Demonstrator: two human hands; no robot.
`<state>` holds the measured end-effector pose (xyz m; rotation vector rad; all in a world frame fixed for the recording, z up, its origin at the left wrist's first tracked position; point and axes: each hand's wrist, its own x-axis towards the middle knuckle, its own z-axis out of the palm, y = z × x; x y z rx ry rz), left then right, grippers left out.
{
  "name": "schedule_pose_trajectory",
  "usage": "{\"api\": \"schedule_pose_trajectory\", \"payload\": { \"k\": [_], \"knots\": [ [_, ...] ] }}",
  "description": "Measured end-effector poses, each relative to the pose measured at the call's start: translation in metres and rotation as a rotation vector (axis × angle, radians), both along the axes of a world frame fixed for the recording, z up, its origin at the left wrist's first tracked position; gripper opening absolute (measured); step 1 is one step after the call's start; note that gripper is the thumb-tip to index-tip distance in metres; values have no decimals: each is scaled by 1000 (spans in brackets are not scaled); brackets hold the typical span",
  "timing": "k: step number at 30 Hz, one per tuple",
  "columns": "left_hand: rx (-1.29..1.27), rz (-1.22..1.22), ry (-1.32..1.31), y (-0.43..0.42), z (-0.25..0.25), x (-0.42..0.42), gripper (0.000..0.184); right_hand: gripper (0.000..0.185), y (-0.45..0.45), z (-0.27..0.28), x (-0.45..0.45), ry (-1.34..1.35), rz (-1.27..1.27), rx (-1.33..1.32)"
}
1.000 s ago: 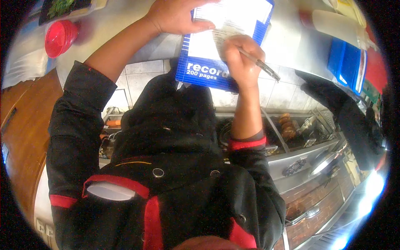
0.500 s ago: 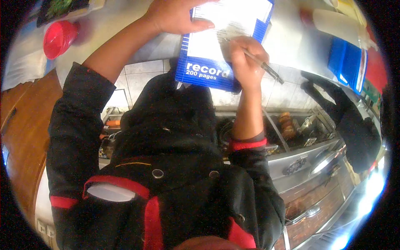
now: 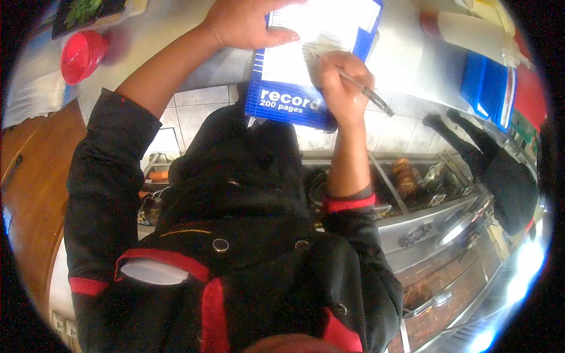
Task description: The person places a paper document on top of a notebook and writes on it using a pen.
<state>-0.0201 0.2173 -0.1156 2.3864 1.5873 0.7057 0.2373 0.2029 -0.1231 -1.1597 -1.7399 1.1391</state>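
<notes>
A blue book [image 3: 283,105] marked "record 200 pages" lies at the counter's near edge, with a white sheet of paper [image 3: 288,65] on it. My right hand [image 3: 347,88] is closed around a pen [image 3: 376,101], its tip against the paper, where dark writing shows faintly. My left hand [image 3: 250,22] rests flat across the upper left of the paper and book, thumb stretched out; its fingertips are lost in glare and at the frame's top edge.
On the counter [image 3: 159,29], a red bowl [image 3: 82,56] stands left and a blue folder-like object [image 3: 487,88] right. A tray of greens [image 3: 82,12] is at upper left. Another person in dark clothes [image 3: 500,170] is at the right, near the cooking equipment [image 3: 424,217].
My right hand and pen have shifted very slightly left, with the pen still at the paper. The other person at the right has changed posture a little. My left hand stays on the book.
</notes>
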Motion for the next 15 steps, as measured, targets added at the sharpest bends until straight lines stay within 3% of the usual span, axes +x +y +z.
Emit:
{"api": "schedule_pose_trajectory", "payload": {
  "k": [3, 13, 15],
  "knots": [
    [-11, 1, 5, -1, 0, 1, 67, 9, 3, 6, -3, -95, 7, 124],
    [-49, 6, 29, 0, -1, -1, 67, 8, 4, 9, 3, -150, 25, 110],
    [-56, 4, 32, 0, -1, -1, 67, 11, 5, 14, 8, 81, -111, -179]
  ]
}}
